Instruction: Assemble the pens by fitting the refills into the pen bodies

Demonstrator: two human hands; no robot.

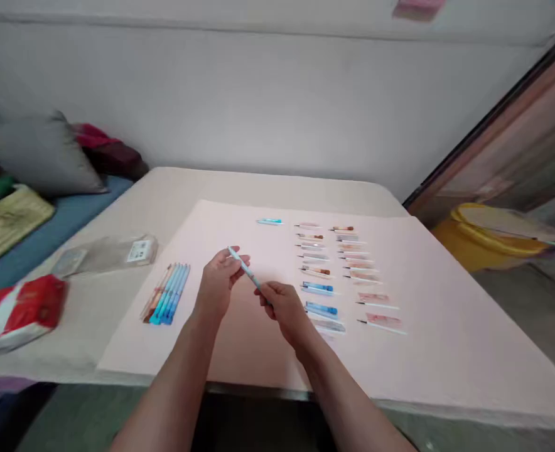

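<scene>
A slim light-blue pen (pixel 244 268) is held at a slant above the pale sheet between both hands. My left hand (pixel 217 276) is closed around its upper end, which sticks out past the fingertips. Near the lower end my right hand (pixel 280 304) pinches it between thumb and fingers, hiding that tip. To the left lies a row of several blue and brown pens (pixel 169 295) side by side. On the right, two columns hold taken-apart pens, such as a blue barrel piece (pixel 321 309) and a pink one (pixel 383 320), with thin white refills beside them. One turquoise pen (pixel 270 221) lies farther back.
The pale sheet (pixel 202 220) covers much of the table. At the left are a clear plastic pouch with a label (pixel 139 250) and a red packet (pixel 23 307). A grey cushion (pixel 37 154) lies beyond the table; a yellow bucket (pixel 470 245) stands at the right.
</scene>
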